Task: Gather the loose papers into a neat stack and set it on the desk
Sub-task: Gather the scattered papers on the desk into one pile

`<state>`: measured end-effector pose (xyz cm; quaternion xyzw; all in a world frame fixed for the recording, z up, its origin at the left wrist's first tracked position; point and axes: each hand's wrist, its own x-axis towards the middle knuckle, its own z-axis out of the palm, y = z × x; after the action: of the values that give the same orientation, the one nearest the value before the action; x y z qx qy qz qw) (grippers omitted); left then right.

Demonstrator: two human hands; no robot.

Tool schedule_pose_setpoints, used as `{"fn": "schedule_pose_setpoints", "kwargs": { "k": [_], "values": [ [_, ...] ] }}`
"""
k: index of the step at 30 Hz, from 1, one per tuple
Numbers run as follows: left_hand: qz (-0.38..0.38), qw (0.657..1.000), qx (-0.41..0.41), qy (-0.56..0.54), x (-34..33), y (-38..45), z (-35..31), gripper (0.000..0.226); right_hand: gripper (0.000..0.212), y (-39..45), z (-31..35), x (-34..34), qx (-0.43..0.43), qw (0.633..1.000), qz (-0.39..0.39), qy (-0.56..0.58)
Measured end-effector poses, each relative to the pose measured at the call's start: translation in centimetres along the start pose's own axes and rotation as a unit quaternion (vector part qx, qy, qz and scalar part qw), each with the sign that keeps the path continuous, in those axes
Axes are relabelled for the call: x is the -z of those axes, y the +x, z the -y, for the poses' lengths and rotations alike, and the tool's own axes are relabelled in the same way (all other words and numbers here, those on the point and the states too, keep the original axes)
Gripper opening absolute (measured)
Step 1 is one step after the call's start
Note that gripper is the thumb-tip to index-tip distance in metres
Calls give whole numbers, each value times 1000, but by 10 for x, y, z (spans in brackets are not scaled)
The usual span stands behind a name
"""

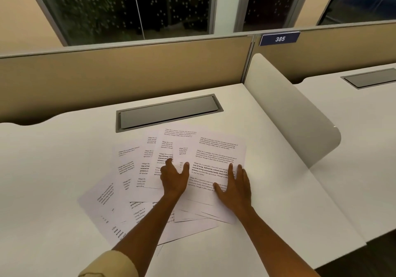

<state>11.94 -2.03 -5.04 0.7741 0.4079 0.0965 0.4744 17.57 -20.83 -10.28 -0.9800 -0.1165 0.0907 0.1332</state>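
Several loose white papers (132,169) with printed text lie fanned and overlapping on the white desk (53,169), spreading from the left toward the middle. The topmost sheet (216,154) sits at the right of the pile, slightly tilted. My left hand (173,179) rests flat on the papers near the pile's middle, fingers apart, thumb pointing right. My right hand (234,186) lies flat on the lower part of the topmost sheet, fingers spread. Neither hand holds a sheet off the desk.
A grey cable hatch (169,111) is set into the desk just behind the papers. A beige partition (120,73) runs along the back. A white curved divider (287,105) stands on the right, with a neighbouring desk (353,109) beyond it.
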Motion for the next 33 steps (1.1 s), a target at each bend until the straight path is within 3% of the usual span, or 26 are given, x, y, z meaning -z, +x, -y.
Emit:
{"fn": "schedule_pose_setpoints", "kwargs": {
  "k": [9, 13, 16, 21, 27, 33],
  "values": [
    [46, 986, 109, -119, 12, 14, -5, 83, 101, -2, 20, -2, 47, 998, 34, 24],
    [76, 975, 147, -147, 13, 13, -2, 70, 102, -3, 26, 1, 50, 996, 47, 54],
    [107, 978, 131, -124, 15, 9, 1, 47, 101, -3, 28, 7, 58, 993, 50, 88],
    [121, 988, 72, -57, 22, 5, 2, 42, 94, 5, 27, 19, 17, 977, 32, 211],
    [133, 986, 19, -103, 39, 5, 5, 40, 90, 15, 25, 27, -83, 927, 11, 366],
    [155, 973, 13, -170, 54, 7, 9, 41, 82, 22, 33, 34, -97, 884, 28, 457]
  ]
}}
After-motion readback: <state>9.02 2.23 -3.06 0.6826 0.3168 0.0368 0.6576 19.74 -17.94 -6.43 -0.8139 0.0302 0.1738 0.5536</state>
